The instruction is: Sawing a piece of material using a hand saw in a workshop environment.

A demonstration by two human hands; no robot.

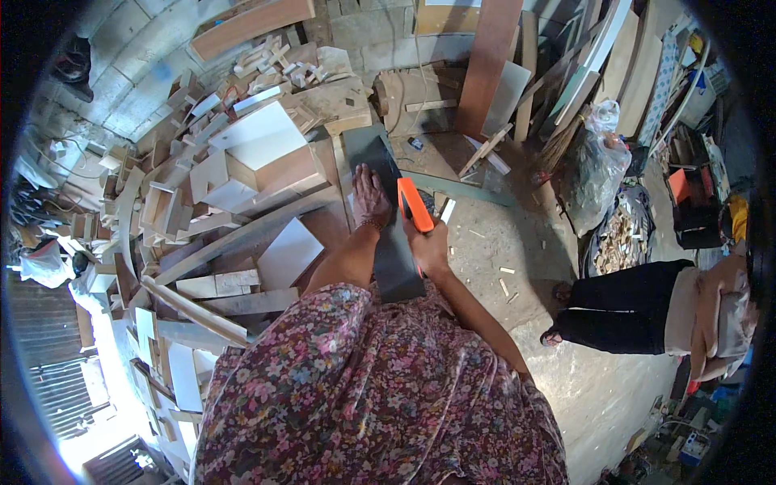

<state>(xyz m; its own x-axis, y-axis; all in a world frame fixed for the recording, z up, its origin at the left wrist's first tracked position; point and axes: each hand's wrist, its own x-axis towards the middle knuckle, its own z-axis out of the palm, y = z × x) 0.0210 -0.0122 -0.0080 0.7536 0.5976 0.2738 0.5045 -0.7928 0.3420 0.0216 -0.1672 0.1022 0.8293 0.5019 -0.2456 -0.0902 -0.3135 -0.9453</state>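
Item: dark board (386,212), long and narrow, lying flat among offcuts. I read its long axis as running away from the body, from near the lap toward the leaning planks ahead.

Left hand (370,196): flat on the board, palm down, fingers (365,176) spread and pointing up the board's length. It grips nothing; I judge it is pressing the board in place.

Right hand (426,242): closed around an orange tool (414,205), seemingly a utility knife. The tool lies along the board's right edge, its tip pointing away, parallel to the long axis. I cannot make out a blade.

Relation: the tool sits just right of the left hand, the two close but apart. Both hands are over the board's middle; the left reaches slightly farther up it.

Surroundings: heap of wood scraps (234,178) to the left, a white panel (289,252) just beside the board, clear bag (594,166) to the right, and another person (647,311) seated on the floor (517,259) at right, well apart.
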